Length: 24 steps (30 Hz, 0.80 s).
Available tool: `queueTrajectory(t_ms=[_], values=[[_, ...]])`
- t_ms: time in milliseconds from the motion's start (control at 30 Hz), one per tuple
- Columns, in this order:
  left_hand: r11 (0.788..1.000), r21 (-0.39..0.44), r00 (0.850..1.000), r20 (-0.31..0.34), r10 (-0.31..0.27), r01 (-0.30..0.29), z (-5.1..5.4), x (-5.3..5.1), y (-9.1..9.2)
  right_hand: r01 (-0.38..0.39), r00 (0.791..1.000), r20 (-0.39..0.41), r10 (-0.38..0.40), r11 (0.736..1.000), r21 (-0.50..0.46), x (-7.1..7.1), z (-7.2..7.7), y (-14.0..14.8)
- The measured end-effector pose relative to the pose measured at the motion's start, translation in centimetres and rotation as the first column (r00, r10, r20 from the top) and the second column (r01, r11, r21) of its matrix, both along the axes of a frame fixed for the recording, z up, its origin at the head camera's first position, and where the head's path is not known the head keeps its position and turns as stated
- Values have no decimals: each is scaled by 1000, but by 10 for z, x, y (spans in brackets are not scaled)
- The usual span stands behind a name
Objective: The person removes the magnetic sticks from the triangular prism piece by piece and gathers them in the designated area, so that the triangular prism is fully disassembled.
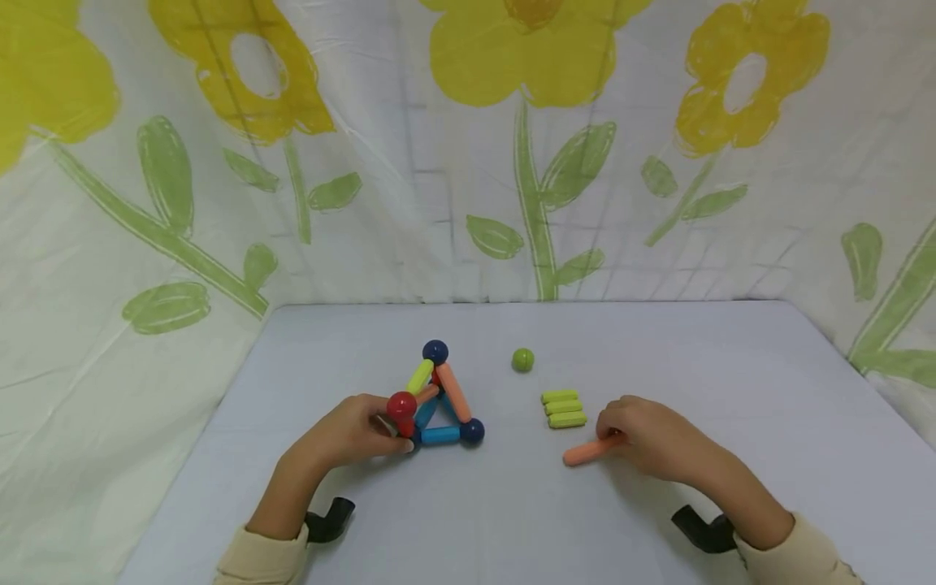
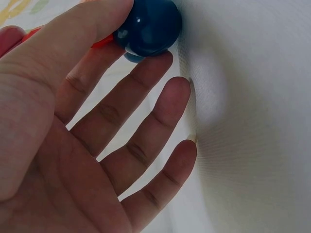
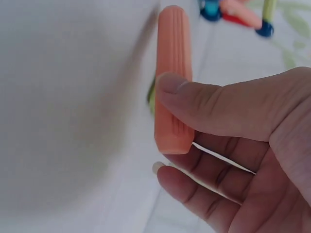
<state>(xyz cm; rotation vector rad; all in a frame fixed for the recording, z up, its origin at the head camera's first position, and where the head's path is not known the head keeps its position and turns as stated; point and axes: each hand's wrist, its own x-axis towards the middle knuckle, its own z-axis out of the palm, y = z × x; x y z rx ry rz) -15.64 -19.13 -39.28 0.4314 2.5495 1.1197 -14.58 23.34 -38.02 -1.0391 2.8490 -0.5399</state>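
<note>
An orange stick point(image 1: 585, 453) is pinched between the thumb and fingers of the right hand point(image 1: 654, 439); the right wrist view shows the orange stick point(image 3: 174, 48) with the thumb across its lower half. My left hand point(image 1: 344, 435) holds the near left corner of a frame of coloured sticks and balls, its thumb on a dark blue ball point(image 2: 151, 26). This frame has a red ball point(image 1: 401, 405) on a short red stick above that corner, blue sticks point(image 1: 441, 435) at the bottom, a dark blue ball point(image 1: 471, 431) at right and another dark blue ball point(image 1: 435, 352) on top.
Several yellow-green sticks point(image 1: 565, 409) lie side by side on the white table point(image 1: 497, 520), just left of the right hand. A green ball point(image 1: 522, 360) rests farther back. Behind the table hangs a white cloth point(image 1: 380, 227) with yellow flowers.
</note>
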Motion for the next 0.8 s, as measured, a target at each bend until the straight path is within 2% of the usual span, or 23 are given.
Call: queueTrajectory(t_ms=[267,500,800], values=[[1000,-2,1000,5,3,-3,-1,0,0,57,998,30,-55,997,-57,-21,8,34],[1000,3,1000,10,7,-7,-1,0,0,89,996,10,-88,991,-98,-41,-4,46],[1000,11,1000,9,16,-16,-1,1,0,115,993,17,-114,988,-101,-58,-14,49]])
